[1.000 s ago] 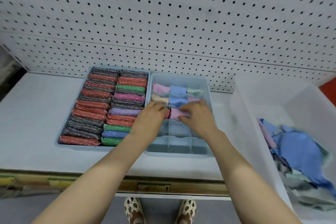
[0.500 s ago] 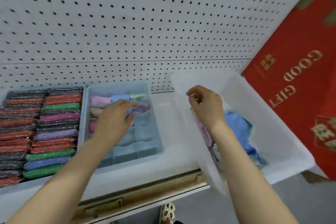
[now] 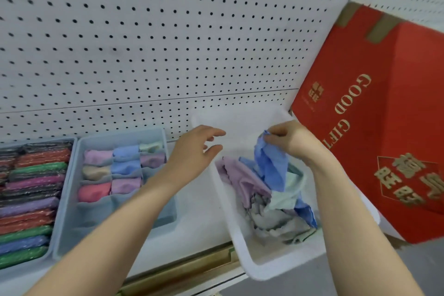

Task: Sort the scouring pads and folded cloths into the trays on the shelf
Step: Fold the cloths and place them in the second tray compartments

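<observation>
My right hand [image 3: 289,140] pinches a blue cloth [image 3: 272,163] and holds its top corner up above a white bin [image 3: 242,243] full of loose cloths in purple, mint and grey. My left hand [image 3: 195,154] hovers open over the bin's left rim, fingers spread and holding nothing. To the left stands a blue divided tray [image 3: 72,211] with folded cloths in its back cells. At the far left a second blue tray [image 3: 51,251] is packed with rows of glittery scouring pads [image 3: 31,202].
A white pegboard wall [image 3: 156,43] backs the shelf. A big red gift box [image 3: 374,127] leans at the right, close against the bin. The bin overhangs the shelf's front edge [image 3: 182,269].
Both hands left the divided tray and moved right to the white bin. My right hand has taken hold of a blue cloth and lifted it. The view swung right.
</observation>
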`<state>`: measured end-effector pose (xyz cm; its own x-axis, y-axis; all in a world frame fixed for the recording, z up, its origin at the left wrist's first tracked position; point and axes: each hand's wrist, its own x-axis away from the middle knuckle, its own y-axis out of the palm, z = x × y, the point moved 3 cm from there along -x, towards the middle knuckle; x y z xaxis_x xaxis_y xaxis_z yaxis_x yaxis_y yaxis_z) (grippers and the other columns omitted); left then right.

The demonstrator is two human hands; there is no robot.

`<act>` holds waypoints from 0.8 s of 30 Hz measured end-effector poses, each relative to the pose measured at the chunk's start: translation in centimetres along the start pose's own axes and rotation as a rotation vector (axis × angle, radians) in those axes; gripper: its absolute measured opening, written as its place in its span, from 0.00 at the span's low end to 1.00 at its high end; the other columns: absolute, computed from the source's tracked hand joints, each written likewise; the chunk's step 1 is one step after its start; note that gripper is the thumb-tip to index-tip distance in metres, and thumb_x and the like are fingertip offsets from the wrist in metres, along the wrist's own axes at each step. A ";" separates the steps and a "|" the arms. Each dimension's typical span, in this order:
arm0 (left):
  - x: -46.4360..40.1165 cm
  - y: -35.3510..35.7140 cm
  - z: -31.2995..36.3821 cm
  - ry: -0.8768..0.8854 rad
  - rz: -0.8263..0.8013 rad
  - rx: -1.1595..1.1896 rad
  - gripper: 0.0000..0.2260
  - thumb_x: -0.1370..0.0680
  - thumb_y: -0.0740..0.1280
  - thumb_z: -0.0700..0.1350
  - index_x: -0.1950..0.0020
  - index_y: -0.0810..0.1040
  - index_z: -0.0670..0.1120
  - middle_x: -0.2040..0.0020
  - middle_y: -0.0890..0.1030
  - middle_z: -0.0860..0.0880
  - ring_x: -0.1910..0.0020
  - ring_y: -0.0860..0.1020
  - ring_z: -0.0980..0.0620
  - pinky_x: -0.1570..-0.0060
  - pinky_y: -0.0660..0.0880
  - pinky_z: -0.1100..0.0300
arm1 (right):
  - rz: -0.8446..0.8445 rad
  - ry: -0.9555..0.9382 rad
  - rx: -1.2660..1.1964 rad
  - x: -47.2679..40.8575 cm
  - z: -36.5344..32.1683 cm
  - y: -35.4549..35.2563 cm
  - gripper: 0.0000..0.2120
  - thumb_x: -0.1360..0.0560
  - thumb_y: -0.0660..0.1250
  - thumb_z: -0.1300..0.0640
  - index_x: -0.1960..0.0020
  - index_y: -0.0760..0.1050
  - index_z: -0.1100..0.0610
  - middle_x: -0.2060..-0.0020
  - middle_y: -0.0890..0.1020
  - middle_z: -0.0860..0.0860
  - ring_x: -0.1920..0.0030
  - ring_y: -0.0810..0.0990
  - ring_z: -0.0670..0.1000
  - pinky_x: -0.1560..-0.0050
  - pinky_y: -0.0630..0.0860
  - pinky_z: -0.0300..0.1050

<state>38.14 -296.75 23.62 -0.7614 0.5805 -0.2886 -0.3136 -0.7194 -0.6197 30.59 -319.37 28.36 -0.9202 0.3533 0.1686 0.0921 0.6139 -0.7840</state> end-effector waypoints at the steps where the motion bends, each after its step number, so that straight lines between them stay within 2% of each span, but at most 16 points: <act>1: -0.3 0.0 0.8 0.006 -0.009 0.024 0.15 0.23 0.70 0.45 0.36 0.78 0.53 0.41 0.78 0.55 0.47 0.77 0.59 0.46 0.77 0.58 | 0.012 -0.051 -0.154 0.3 -0.8 -0.6 0.13 0.24 0.70 0.59 0.67 0.77 0.58 0.72 0.74 0.53 0.70 0.69 0.47 0.68 0.65 0.40; 3: -1.0 -0.2 2.6 -0.002 -0.031 0.112 0.20 0.25 0.72 0.48 0.33 0.75 0.55 0.38 0.77 0.57 0.43 0.76 0.60 0.44 0.76 0.61 | 0.002 -0.121 -0.428 1.1 -2.9 -1.5 0.04 0.27 0.74 0.61 0.59 0.82 0.61 0.67 0.80 0.53 0.68 0.75 0.46 0.67 0.70 0.39; 5: -1.7 -0.8 4.1 -0.042 -0.025 0.240 0.21 0.27 0.74 0.48 0.36 0.75 0.58 0.39 0.78 0.59 0.43 0.77 0.61 0.44 0.75 0.62 | -0.040 -0.175 -0.579 1.3 -4.9 -1.7 0.04 0.27 0.73 0.62 0.55 0.83 0.63 0.67 0.82 0.50 0.68 0.77 0.44 0.68 0.71 0.35; 8: -2.5 -2.3 5.8 -0.115 0.098 0.381 0.11 0.28 0.75 0.43 0.51 0.80 0.56 0.54 0.83 0.58 0.55 0.81 0.62 0.50 0.76 0.64 | -0.097 -0.261 -0.661 1.3 -7.6 -1.4 0.04 0.26 0.72 0.62 0.53 0.83 0.63 0.62 0.85 0.53 0.62 0.82 0.48 0.60 0.78 0.38; 10: -2.8 -4.0 6.1 -0.154 0.197 0.416 0.04 0.27 0.74 0.43 0.57 0.81 0.51 0.62 0.82 0.54 0.64 0.78 0.59 0.59 0.74 0.64 | -0.123 -0.307 -0.651 1.3 -8.8 -1.6 0.08 0.28 0.74 0.61 0.49 0.82 0.60 0.56 0.86 0.58 0.57 0.83 0.51 0.52 0.79 0.44; 11: -2.9 -4.9 6.0 -0.168 0.234 0.434 0.02 0.26 0.73 0.44 0.58 0.81 0.48 0.63 0.82 0.52 0.66 0.76 0.57 0.61 0.72 0.63 | -0.134 -0.321 -0.597 1.2 -9.3 -1.6 0.11 0.28 0.75 0.62 0.47 0.81 0.59 0.55 0.85 0.58 0.56 0.83 0.51 0.51 0.79 0.45; 12: -2.9 -6.0 5.9 -0.178 0.259 0.464 0.04 0.26 0.72 0.44 0.57 0.80 0.45 0.62 0.82 0.50 0.65 0.76 0.56 0.60 0.72 0.60 | -0.141 -0.327 -0.515 1.1 -9.6 -1.7 0.12 0.29 0.75 0.63 0.46 0.81 0.59 0.55 0.85 0.58 0.56 0.83 0.51 0.52 0.79 0.47; 14: -2.7 -8.1 5.4 -0.208 0.298 0.559 0.08 0.26 0.69 0.44 0.55 0.77 0.40 0.60 0.81 0.46 0.62 0.77 0.52 0.58 0.73 0.54 | -0.131 -0.321 -0.376 0.8 -10.4 -1.6 0.10 0.30 0.75 0.62 0.51 0.79 0.65 0.61 0.81 0.57 0.61 0.78 0.50 0.57 0.74 0.48; 16: -2.4 -10.4 4.9 -0.242 0.345 0.637 0.08 0.26 0.66 0.42 0.54 0.74 0.37 0.61 0.76 0.43 0.62 0.73 0.49 0.60 0.69 0.53 | -0.096 -0.314 -0.367 0.4 -11.3 -1.6 0.14 0.29 0.74 0.58 0.54 0.77 0.68 0.64 0.79 0.58 0.62 0.76 0.49 0.57 0.70 0.48; 19: -1.5 -13.7 3.9 -0.296 0.399 0.686 0.03 0.25 0.64 0.40 0.54 0.73 0.40 0.63 0.74 0.46 0.64 0.70 0.50 0.65 0.67 0.57 | -0.056 -0.342 -0.479 0.5 -13.4 -1.8 0.12 0.26 0.73 0.54 0.52 0.80 0.64 0.56 0.83 0.64 0.59 0.81 0.54 0.55 0.77 0.53; 20: -1.0 -14.6 3.8 -0.298 0.391 0.671 0.02 0.23 0.64 0.40 0.55 0.74 0.42 0.63 0.75 0.47 0.64 0.72 0.50 0.65 0.68 0.57 | -0.047 -0.359 -0.503 0.6 -14.2 -1.8 0.11 0.26 0.73 0.54 0.52 0.80 0.62 0.55 0.83 0.63 0.60 0.82 0.54 0.56 0.78 0.52; 22: 0.0 -16.0 3.3 -0.281 0.390 0.615 0.06 0.22 0.67 0.43 0.52 0.76 0.41 0.58 0.79 0.46 0.61 0.77 0.50 0.61 0.73 0.55 | -0.049 -0.406 -0.502 0.9 -16.2 -1.4 0.07 0.26 0.73 0.54 0.54 0.82 0.58 0.61 0.85 0.56 0.62 0.83 0.49 0.62 0.78 0.42; 24: 0.9 -17.5 2.6 -0.260 0.472 0.589 0.08 0.24 0.70 0.45 0.50 0.79 0.42 0.55 0.82 0.43 0.58 0.79 0.49 0.56 0.76 0.50 | -0.081 -0.436 -0.471 1.1 -17.8 -1.0 0.04 0.27 0.74 0.55 0.57 0.82 0.55 0.63 0.85 0.51 0.64 0.83 0.47 0.64 0.79 0.40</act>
<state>41.50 -284.63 36.10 -0.9738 0.1091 -0.1996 -0.1181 -0.9924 0.0337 36.23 -306.99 39.96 -0.9922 0.0345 -0.1199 0.0817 0.9057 -0.4159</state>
